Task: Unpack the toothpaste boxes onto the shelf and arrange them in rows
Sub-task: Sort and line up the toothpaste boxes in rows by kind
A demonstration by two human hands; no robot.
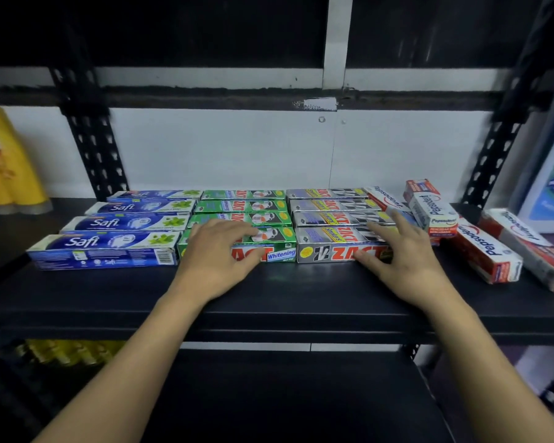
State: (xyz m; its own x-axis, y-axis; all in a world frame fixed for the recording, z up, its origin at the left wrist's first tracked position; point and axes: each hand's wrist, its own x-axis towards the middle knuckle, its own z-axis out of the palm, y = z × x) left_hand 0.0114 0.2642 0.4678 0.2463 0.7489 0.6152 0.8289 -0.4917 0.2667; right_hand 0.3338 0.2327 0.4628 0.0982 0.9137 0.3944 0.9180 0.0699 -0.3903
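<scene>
L hand, R hand on Zact boxes

Shop. Black shelf on slotted steel uprights; branded toothpaste boxes in same-brand rows under and beside fingers; yellow packs far left of fingers.

Dim, cool light; edges bend and blur, centre stays sharp.

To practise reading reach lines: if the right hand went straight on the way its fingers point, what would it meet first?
The right hand rests on the front silver Zact box; pushed on, it would probably meet the silver box behind it first, though the slanted Pepsodent box lies close.
</scene>
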